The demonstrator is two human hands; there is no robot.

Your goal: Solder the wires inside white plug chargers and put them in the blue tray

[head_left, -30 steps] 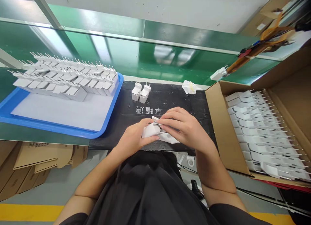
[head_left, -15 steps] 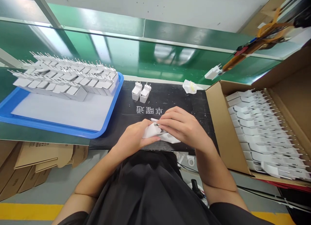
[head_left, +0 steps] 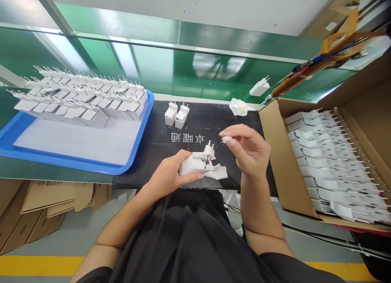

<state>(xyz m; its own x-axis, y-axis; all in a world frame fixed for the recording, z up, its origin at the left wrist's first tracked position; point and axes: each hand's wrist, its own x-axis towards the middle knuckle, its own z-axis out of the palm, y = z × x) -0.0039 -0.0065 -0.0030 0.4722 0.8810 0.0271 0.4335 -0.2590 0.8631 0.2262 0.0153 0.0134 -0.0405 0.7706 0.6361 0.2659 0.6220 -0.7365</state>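
My left hand (head_left: 166,171) is closed round an opened white plug charger (head_left: 191,165), on the black mat. Its two-pin end tilts up on the right, and inner parts with a bit of red wire show in the opening. In my right hand (head_left: 252,150), thumb and finger pinch a small white piece (head_left: 226,139). Thin dark strands run from that piece towards the charger's pins; whether they are wires I cannot tell. A flat white scrap (head_left: 218,172) lies beside the charger. Two white chargers (head_left: 181,116) stand upright farther back on the mat.
At left, a blue tray (head_left: 128,164) holds many white chargers (head_left: 76,99). An open carton (head_left: 271,152) at right contains rows of white housings (head_left: 330,164). Towards the back are a crumpled white wad (head_left: 238,107), a lone charger (head_left: 259,87) and an orange-handled tool (head_left: 293,79).
My right hand has lifted away from the charger, up and to the right, with the small white piece. The charger's opening and pins now show. My left hand keeps its hold.
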